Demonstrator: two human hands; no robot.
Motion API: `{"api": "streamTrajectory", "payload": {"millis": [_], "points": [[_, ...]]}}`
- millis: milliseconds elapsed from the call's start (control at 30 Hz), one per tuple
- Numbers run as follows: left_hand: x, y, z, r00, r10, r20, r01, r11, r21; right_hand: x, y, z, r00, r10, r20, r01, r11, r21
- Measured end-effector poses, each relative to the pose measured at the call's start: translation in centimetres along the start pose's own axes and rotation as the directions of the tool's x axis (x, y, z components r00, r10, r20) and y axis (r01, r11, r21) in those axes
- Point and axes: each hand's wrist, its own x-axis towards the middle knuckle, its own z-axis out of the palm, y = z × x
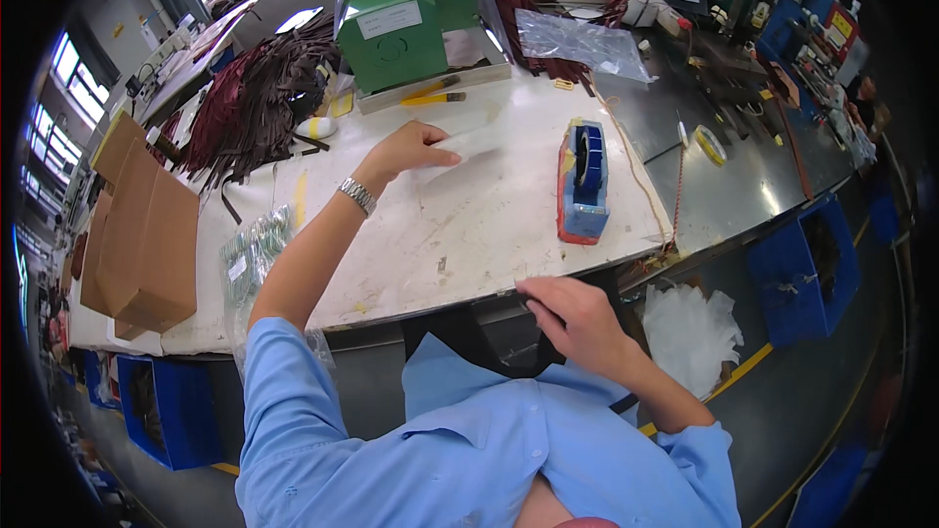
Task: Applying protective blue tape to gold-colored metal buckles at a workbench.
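Observation:
My left hand (409,150), with a metal watch on the wrist, reaches over the white tabletop (391,244). Its thumb and fingers pinch a thin, see-through plastic piece (477,144), smeared by motion. Close to the table's front edge, my right hand (577,321) is held with curled fingers. Something small and dark shows by its fingertips, too unclear to name. Between the right hand and the machine stands a blue tape dispenser (590,220) with a red base.
A green machine (396,44) stands at the back, two yellow-handled tools (435,98) before it. Dark leather-like strips (259,88) lie left of it, above a cardboard box (147,244) and a filled clear bag (256,249). A yellow tape roll (711,147) lies right.

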Motion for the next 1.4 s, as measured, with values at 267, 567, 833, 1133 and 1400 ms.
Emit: {"api": "streamTrajectory", "payload": {"millis": [267, 567, 833, 1133, 1400], "points": [[-15.1, 2.0, 0.0, 0.954, -0.015, 0.299, 0.094, 0.963, -0.253, 11.0, 5.8, 4.6, 0.980, -0.110, 0.167, 0.105, 0.994, 0.038], [-18.2, -2.6, 1.5, 1.000, 0.005, -0.007, -0.006, 0.985, -0.172, 12.5, 7.7, 7.5, 0.757, 0.328, 0.565, -0.537, 0.805, 0.253], [-22.6, -0.7, 9.8, 0.609, 0.371, -0.701, -0.069, 0.905, 0.419, 12.0, 7.3, 6.9, 0.717, 0.426, 0.552, -0.583, 0.801, 0.139], [-23.1, -0.5, 12.6, 0.617, 0.395, -0.681, -0.036, 0.878, 0.477, 9.6, 6.3, 7.5, 0.882, 0.176, 0.438, -0.223, 0.973, 0.059], [-23.9, -1.0, 13.2, 0.678, 0.262, -0.687, -0.178, 0.965, 0.192, 9.8, 5.4, 9.0, 0.975, -0.018, 0.223, 0.037, 0.996, -0.084]]}}
